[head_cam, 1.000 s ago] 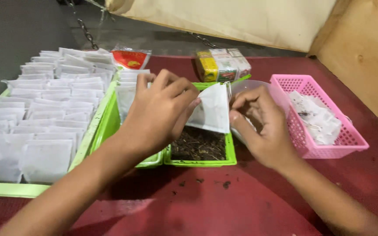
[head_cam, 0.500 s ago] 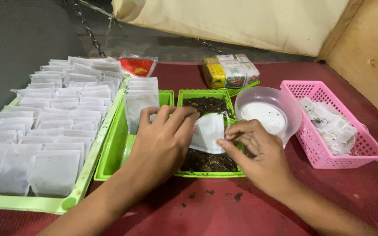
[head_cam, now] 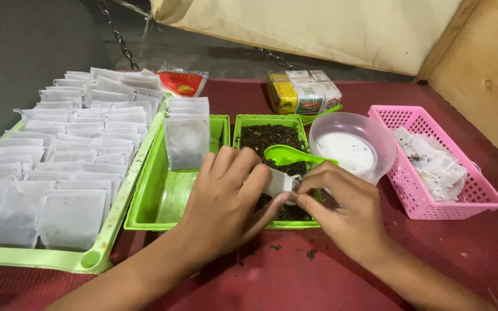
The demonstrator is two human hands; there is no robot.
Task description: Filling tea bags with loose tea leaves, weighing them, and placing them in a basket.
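Note:
Both hands hold one small white filter bag (head_cam: 279,181) over the near end of a green tray of dark loose tea (head_cam: 272,137). My left hand (head_cam: 226,204) covers most of the bag from the left. My right hand (head_cam: 341,210) pinches its right edge with thumb and forefinger. A green plastic scoop (head_cam: 288,155) lies on the tea just behind the hands. To the left, another green tray (head_cam: 162,198) holds an upright stack of empty white bags (head_cam: 187,135).
A long green tray (head_cam: 70,259) at left carries several rows of filled white bags. A clear bowl of white powder (head_cam: 353,148) and a pink basket (head_cam: 471,198) of crumpled bags stand at right. Packets (head_cam: 304,91) and a red pouch (head_cam: 181,82) lie behind.
The hands have lowered the bag from chest height down to the tea tray's near end. The bag, spread wide before, is now mostly hidden under my left fingers. The scoop has come into view.

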